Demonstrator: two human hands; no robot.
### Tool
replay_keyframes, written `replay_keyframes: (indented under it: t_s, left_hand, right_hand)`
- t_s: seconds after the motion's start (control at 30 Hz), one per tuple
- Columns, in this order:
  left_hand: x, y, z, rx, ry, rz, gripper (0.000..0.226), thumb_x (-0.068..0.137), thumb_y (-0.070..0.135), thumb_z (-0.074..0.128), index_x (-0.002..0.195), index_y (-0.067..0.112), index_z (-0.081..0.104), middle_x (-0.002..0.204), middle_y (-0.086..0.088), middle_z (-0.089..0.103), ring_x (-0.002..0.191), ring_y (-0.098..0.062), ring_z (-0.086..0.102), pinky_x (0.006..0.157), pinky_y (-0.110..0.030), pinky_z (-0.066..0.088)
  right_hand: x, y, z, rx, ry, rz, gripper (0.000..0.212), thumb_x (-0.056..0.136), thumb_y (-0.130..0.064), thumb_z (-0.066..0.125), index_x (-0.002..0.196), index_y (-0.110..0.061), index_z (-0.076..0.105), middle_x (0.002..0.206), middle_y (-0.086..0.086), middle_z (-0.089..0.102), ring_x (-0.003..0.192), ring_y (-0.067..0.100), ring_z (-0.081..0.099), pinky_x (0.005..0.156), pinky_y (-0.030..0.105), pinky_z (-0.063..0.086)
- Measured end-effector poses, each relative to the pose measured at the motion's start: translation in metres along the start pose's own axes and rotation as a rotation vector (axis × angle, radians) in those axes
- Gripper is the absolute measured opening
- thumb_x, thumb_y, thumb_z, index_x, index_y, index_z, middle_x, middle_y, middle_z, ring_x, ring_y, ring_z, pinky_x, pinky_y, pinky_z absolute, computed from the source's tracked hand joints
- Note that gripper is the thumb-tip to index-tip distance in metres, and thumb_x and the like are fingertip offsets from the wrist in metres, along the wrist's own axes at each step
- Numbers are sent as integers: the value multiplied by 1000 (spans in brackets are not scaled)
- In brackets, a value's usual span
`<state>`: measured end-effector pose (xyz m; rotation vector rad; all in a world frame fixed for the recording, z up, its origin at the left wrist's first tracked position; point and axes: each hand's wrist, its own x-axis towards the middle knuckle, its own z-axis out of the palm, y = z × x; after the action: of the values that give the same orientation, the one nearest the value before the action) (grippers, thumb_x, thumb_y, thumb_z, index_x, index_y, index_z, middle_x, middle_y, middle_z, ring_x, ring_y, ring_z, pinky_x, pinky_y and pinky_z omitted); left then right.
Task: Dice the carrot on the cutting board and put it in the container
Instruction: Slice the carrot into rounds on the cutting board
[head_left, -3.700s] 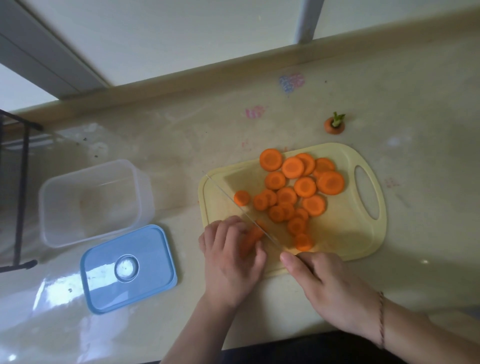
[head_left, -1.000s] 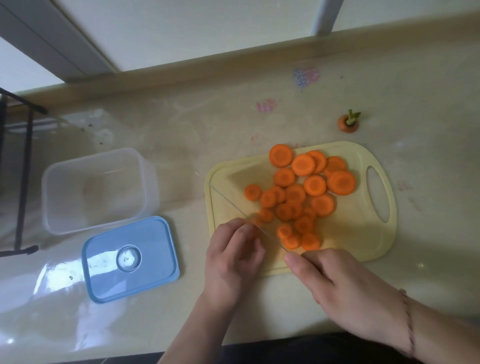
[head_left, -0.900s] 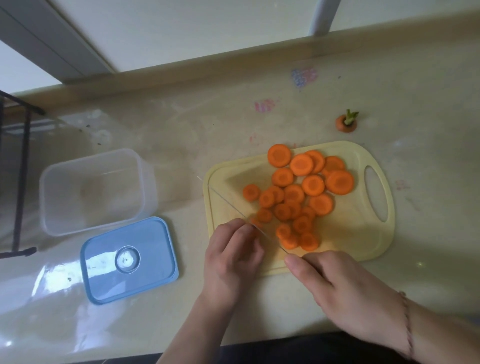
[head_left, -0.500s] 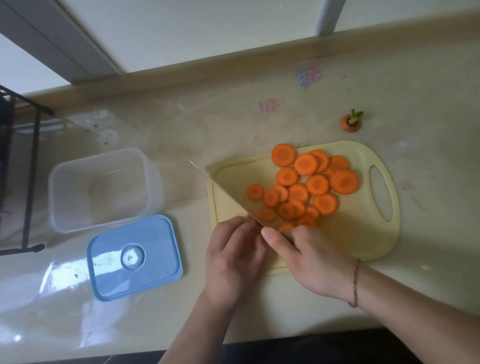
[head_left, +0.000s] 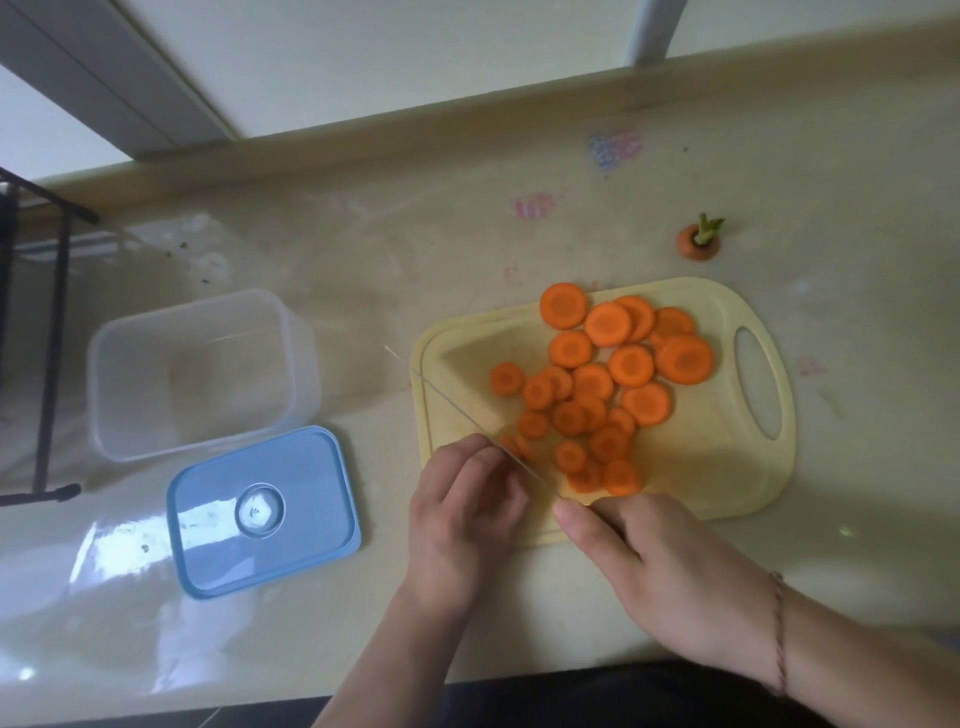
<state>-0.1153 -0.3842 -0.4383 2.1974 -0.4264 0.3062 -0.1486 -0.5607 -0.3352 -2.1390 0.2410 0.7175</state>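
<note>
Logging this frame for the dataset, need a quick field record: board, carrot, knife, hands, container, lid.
board: yellow cutting board, handle hole to the right
carrot: round slices piled on board, none diced; cut top on counter behind board
knife: blade slanting across board's left part
right hand: holds knife
left hand: fingers curled by the blade, over a carrot bit
container: clear, open, empty
lid: blue, on counter in front of container

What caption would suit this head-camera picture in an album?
Right hand slices carrot with a knife on the yellow cutting board; left hand steadies the last stub.
</note>
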Motion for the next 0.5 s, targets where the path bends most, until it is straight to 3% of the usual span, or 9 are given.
replay_keyframes:
  t_s: [0.13, 0.23, 0.4, 0.5]
  left_hand:
    - [-2, 1, -2, -20, -45, 5, 17, 82, 9, 81, 95, 1, 74, 109, 1, 66, 90, -16, 65, 83, -22, 51]
    - [-1, 5, -4, -30, -44, 28, 18, 88, 18, 76, 100, 6, 70, 107, -2, 65, 91, -17, 64, 82, -25, 52]
    - [-3, 3, -9, 50, -22, 27, 44, 76, 4, 82, 112, 20, 62, 105, 5, 57, 85, -19, 64, 74, -32, 54]
    - [-3, 4, -9, 29, -17, 10, 47, 73, 0, 83, 110, 21, 62, 106, 7, 58, 84, -20, 65, 77, -30, 54]
  right_hand:
    - [22, -4, 8, 10, 12, -36, 76, 77, -75, 20, 64, -9, 55, 55, 1, 55, 54, 12, 51, 62, 32, 43]
    - [36, -7, 11, 10, 42, -50, 82, 77, -76, 20, 71, -6, 62, 64, 7, 65, 65, 20, 61, 68, 39, 48]
    - [19, -9, 8, 63, 30, -45, 72, 76, -76, 25, 56, -11, 47, 47, -1, 44, 48, 10, 42, 52, 25, 34]
    - [3, -8, 3, 35, 25, -43, 70, 78, -74, 27, 57, -10, 45, 47, -1, 41, 48, 11, 39, 51, 24, 31]
